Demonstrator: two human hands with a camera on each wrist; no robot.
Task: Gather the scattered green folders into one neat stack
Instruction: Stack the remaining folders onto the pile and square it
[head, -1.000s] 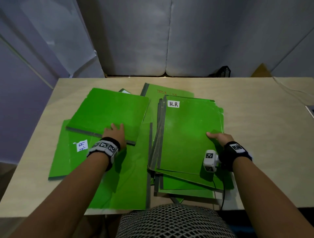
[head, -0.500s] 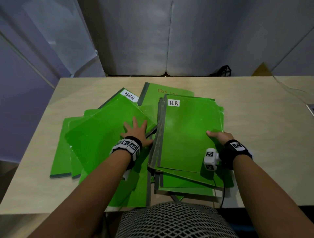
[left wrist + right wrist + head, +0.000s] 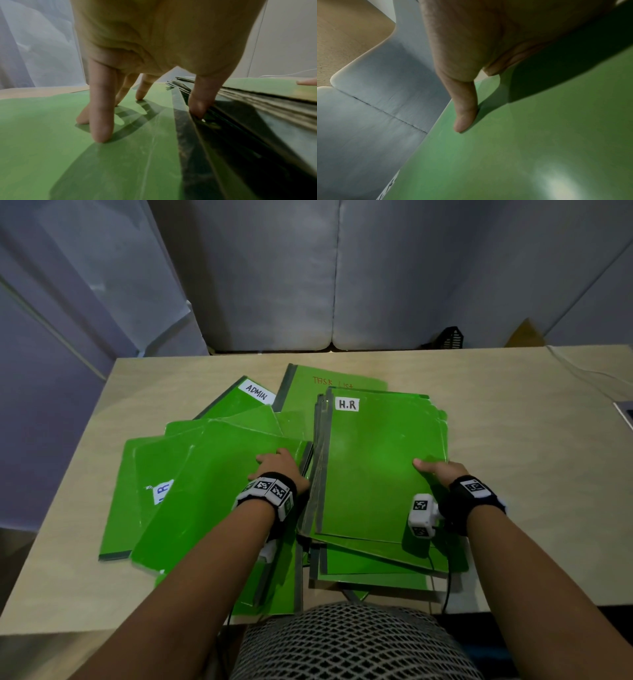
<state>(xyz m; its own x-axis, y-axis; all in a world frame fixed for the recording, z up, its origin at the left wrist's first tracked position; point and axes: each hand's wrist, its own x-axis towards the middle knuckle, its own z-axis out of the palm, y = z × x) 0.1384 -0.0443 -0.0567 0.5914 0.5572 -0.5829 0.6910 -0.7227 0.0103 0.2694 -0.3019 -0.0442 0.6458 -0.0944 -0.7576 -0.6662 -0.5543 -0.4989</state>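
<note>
Several green folders lie overlapping on the table (image 3: 513, 440). On the right is a rough stack (image 3: 376, 467) topped by a folder labelled H.R, its dark spines fanned out along the left side (image 3: 257, 97). My right hand (image 3: 431, 469) holds the stack's right edge, with the thumb (image 3: 464, 115) flat on the top cover (image 3: 522, 148) and the fingers hidden below. My left hand (image 3: 277, 465) presses straight fingertips (image 3: 101, 132) on a loose folder (image 3: 212, 501) that butts against the stack's spines. Behind lie an ADMIN folder (image 3: 239, 405) and a Task List folder (image 3: 329, 378).
Another H.R folder (image 3: 137, 491) sticks out at the far left, near the table's left edge. A white cable (image 3: 582, 368) runs across the back right corner. A grey padded wall stands behind the table. My lap (image 3: 342, 642) sits at the front edge.
My left hand has slid and turned the loose folder rightward against the stack, uncovering the ADMIN label. My right hand has stayed on the stack's edge.
</note>
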